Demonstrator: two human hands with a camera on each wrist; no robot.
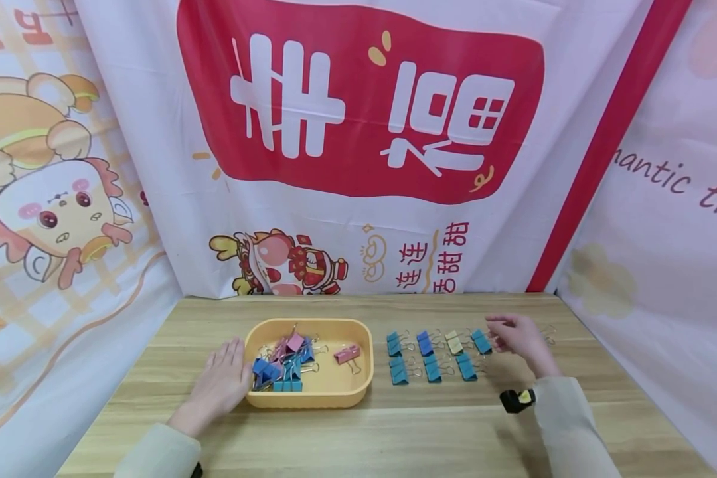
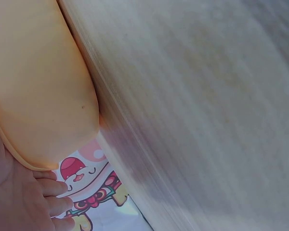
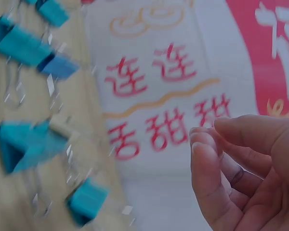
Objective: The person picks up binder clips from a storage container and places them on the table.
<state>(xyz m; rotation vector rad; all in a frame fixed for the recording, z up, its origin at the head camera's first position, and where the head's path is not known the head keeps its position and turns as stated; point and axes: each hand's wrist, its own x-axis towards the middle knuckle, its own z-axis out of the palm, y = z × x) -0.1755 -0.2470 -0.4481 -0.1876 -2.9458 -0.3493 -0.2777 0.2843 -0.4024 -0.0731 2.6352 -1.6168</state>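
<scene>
My left hand (image 1: 220,378) rests along the left side of a yellow plastic tray (image 1: 367,372), its fingers straight. In the tray, blue, teal and pink binder clips (image 1: 295,343) lie heaped at the left, and a lone pink binder clip (image 1: 348,354) sits to the right. My right hand (image 1: 516,338) hovers at the right end of two rows of binder clips, beside a teal binder clip (image 1: 480,341). In the right wrist view its fingers (image 3: 205,168) are loosely bent, thumb near the fingertips, holding nothing. Wire handles (image 1: 550,332) show just beyond this hand, their clip hidden.
The rows on the wooden table (image 1: 334,438) also hold a blue binder clip (image 1: 424,343), a cream binder clip (image 1: 454,342) and several teal ones. Printed cloth hangs (image 1: 358,212) behind the table and at both sides. A black wrist strap (image 1: 516,401) sits by the right sleeve.
</scene>
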